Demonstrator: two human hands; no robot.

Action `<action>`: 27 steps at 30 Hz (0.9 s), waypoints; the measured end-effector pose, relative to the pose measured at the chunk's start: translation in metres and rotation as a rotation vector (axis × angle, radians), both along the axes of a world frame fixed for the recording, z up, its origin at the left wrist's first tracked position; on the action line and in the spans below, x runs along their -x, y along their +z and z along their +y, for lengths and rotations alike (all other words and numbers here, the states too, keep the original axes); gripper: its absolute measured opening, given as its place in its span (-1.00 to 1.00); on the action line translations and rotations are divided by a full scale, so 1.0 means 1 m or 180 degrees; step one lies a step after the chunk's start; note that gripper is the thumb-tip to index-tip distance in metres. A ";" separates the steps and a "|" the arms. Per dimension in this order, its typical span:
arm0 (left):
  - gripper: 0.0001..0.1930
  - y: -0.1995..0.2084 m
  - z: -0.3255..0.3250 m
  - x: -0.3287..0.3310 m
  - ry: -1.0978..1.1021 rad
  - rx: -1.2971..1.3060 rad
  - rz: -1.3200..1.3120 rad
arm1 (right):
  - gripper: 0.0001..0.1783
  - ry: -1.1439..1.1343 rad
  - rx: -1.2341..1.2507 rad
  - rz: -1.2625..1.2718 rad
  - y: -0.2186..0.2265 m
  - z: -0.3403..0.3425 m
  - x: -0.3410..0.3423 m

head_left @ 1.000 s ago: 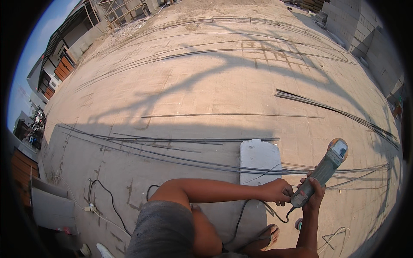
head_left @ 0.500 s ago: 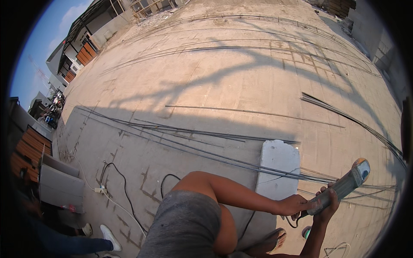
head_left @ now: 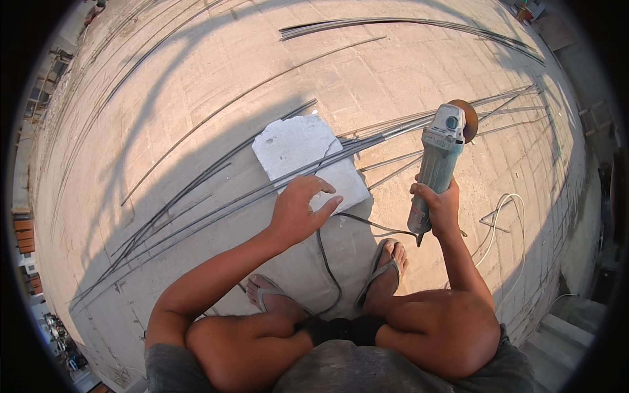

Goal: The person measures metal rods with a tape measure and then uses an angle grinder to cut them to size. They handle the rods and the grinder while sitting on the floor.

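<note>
An angle grinder (head_left: 438,171) with a teal-grey body stands nearly upright in my right hand (head_left: 444,208), which is wrapped round its lower body. Its brownish disc (head_left: 470,122) is at the top, off the ground. My left hand (head_left: 303,208) has its thumb and index finger apart and curved, with nothing between them. It is over the near edge of a pale, chipped slab (head_left: 298,143), close to several long thin metal rods (head_left: 386,133) lying across the slab. Whether the hidden fingers touch the rods, I cannot tell. A black cord (head_left: 325,259) lies between my sandalled feet.
Another bundle of rods (head_left: 393,21) lies at the far side, and a single long rod (head_left: 229,101) crosses the paved ground on the left. A pale cable (head_left: 522,229) loops at right. Steps (head_left: 557,340) rise at the lower right.
My left hand has let go of the grinder and is now over the slab and rods. The grinder is now in my right hand alone, disc upward. My view has turned toward the slab.
</note>
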State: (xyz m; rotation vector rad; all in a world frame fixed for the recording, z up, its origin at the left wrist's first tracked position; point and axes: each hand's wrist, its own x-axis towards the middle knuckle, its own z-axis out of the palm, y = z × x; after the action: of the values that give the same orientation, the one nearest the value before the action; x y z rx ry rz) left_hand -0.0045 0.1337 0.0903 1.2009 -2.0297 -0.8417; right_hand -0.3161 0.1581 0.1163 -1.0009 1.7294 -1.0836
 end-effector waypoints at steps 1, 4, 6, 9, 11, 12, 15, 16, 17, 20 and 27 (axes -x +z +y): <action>-0.72 -0.009 -0.007 -0.019 0.0169 0.0231 -0.0360 | -0.45 -0.0054 -0.0121 0.0153 -0.008 0.008 0.004; -0.69 -0.033 -0.012 -0.081 0.0756 0.0512 -0.1337 | -0.30 -0.0049 -0.0517 0.0386 -0.044 0.023 -0.009; -0.65 -0.057 -0.003 -0.125 0.0842 0.0109 -0.1571 | -0.27 0.0269 -0.0510 0.0615 -0.047 0.021 -0.033; -0.59 -0.084 -0.014 -0.113 0.0578 -0.0485 -0.1558 | -0.19 0.0250 -0.0441 0.1022 -0.042 0.027 -0.036; -0.58 -0.087 -0.013 -0.118 0.0490 -0.0647 -0.1669 | -0.19 0.0492 -0.0675 0.1002 -0.040 0.019 -0.052; -0.58 -0.088 -0.013 -0.124 0.0468 -0.0588 -0.1744 | -0.19 0.0609 -0.0738 0.1014 -0.044 0.015 -0.062; -0.61 -0.091 -0.015 -0.124 0.0251 -0.0218 -0.1800 | -0.17 0.0881 -0.0887 0.1102 -0.048 0.009 -0.078; -0.62 -0.092 -0.015 -0.124 0.0158 -0.0071 -0.1799 | -0.15 0.0963 -0.0914 0.1121 -0.049 0.008 -0.083; -0.64 -0.093 -0.017 -0.124 0.0099 -0.0115 -0.1900 | -0.14 0.1045 -0.0943 0.1140 -0.050 0.007 -0.088; -0.64 -0.095 -0.023 -0.128 -0.0001 -0.0298 -0.2119 | -0.10 0.1262 -0.1080 0.0996 -0.047 0.004 -0.099; -0.65 -0.103 -0.026 -0.128 0.0018 -0.0265 -0.2142 | -0.22 0.1403 -0.1044 0.1037 -0.050 0.003 -0.110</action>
State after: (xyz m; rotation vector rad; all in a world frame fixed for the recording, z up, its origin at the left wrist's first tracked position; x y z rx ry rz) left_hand 0.1238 0.1081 -0.0127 1.7016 -2.5226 -0.5609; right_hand -0.2058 0.1608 0.0662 -1.3127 1.7478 -0.3570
